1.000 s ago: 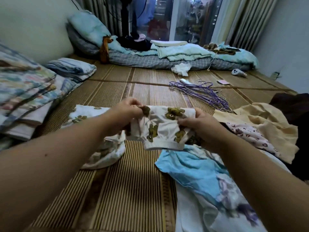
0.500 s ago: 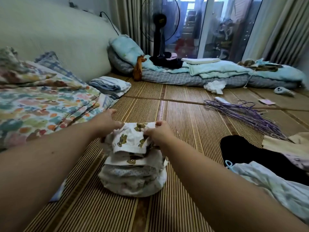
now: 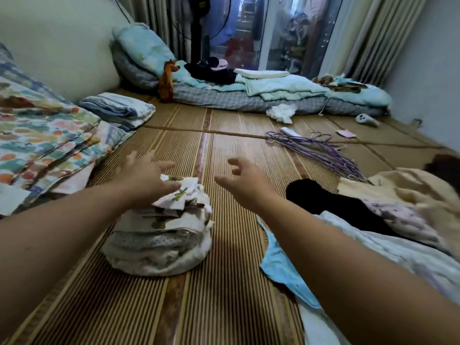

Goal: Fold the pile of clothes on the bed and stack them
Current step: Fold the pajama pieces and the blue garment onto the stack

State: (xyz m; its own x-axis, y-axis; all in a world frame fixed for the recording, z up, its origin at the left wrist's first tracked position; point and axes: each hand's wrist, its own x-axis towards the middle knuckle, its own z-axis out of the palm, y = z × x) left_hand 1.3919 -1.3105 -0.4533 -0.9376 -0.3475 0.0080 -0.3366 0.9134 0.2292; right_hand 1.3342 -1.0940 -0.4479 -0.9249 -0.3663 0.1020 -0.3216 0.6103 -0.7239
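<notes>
1. The stack of folded clothes (image 3: 159, 240) sits on the mat near me, left of centre. It is pale, soft-edged and several layers deep, and one dotted layer shows low down.
2. On top lies a small white piece with a bear print (image 3: 180, 192), rumpled at its right edge.
3. My left hand (image 3: 146, 178) is over the stack's top with its fingers spread wide and straight, gripping nothing. Its heel lies against the bear-print piece, though I cannot tell whether it presses down.
4. My right hand (image 3: 246, 180) hangs in the air just right of the stack. It is loosely open with the fingertips a little curled, and it holds nothing.
5. To the near right is the unfolded pile: a light blue garment (image 3: 281, 267), a black one (image 3: 323, 200) and a cream one (image 3: 403, 188) — all heaped and overlapping.
6. Everything rests on a striped woven mat (image 3: 224, 307).
7. Purple hangers (image 3: 321, 153) lie in a bundle farther off on the right.
8. Floral bedding (image 3: 44, 135) is piled at the left, with a folded striped blanket (image 3: 117, 108) beyond it.
9. Along the far side there is a grey checked mattress (image 3: 236, 100) with a teal pillow (image 3: 144, 46), a standing fan (image 3: 199, 28) and curtains — glass doors are behind them.
</notes>
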